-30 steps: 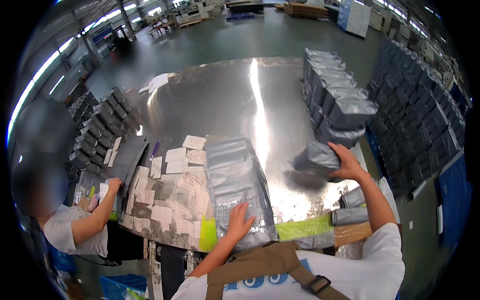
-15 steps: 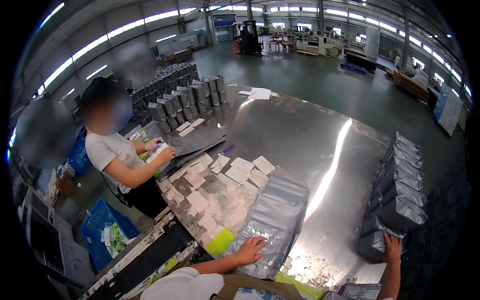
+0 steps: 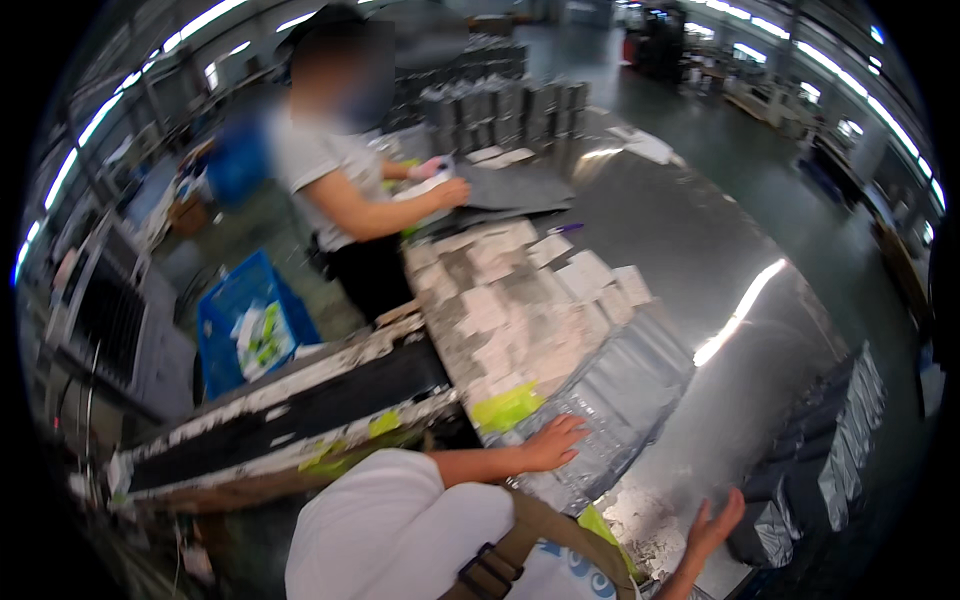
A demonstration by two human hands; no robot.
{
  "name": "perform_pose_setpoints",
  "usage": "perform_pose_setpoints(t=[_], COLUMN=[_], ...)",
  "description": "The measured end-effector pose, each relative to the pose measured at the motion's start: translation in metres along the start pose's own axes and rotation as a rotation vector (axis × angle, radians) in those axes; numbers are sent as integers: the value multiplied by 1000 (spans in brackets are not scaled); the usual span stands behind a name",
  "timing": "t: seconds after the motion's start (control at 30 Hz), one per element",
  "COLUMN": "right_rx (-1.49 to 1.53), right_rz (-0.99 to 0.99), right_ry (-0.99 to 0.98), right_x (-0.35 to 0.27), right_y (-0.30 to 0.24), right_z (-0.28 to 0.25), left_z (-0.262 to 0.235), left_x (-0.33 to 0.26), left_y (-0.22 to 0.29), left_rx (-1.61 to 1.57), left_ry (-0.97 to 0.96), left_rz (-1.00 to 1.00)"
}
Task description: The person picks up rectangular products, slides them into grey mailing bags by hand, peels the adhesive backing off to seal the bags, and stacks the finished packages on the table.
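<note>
My left hand lies with its fingers spread on the near end of a flat stack of grey plastic bags, on the metal tabletop. My right hand is raised over the table's near right part, fingers apart, holding nothing. Just beyond it on the right stands a row of filled, wrapped grey packages; a small gap shows between hand and row. The picture is somewhat smeared by motion.
Pale paper sheets and a yellow-green patch cover the table's left part. A purple pen lies beyond. A co-worker handles something white at the far left edge, near a blue crate. A black conveyor belt runs alongside.
The view has swung left. My right hand has come off the nearest grey package and moved inward over the table. My left hand stays on the bag stack.
</note>
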State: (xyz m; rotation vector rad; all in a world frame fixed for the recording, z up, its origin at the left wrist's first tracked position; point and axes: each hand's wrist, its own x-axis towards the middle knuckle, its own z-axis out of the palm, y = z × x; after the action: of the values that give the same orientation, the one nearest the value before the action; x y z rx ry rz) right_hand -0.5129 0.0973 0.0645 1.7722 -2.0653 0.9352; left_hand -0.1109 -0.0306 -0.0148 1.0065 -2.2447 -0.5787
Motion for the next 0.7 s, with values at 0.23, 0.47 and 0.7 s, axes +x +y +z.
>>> perform_pose_setpoints(t=[0.23,0.47,0.7], right_rx=[290,34,27], right_rz=[-348,-347,-355], right_ry=[-485,-678,-612], right_x=[-11,-37,-41], right_y=[-208,-209,-229], right_z=[97,146,133], left_z=[-28,-73,-90], left_x=[-50,-89,-75], left_y=[-13,-26,-11], left_rx=[-58,-49,-113], left_ry=[108,330,235], left_rz=[-129,-174,-202])
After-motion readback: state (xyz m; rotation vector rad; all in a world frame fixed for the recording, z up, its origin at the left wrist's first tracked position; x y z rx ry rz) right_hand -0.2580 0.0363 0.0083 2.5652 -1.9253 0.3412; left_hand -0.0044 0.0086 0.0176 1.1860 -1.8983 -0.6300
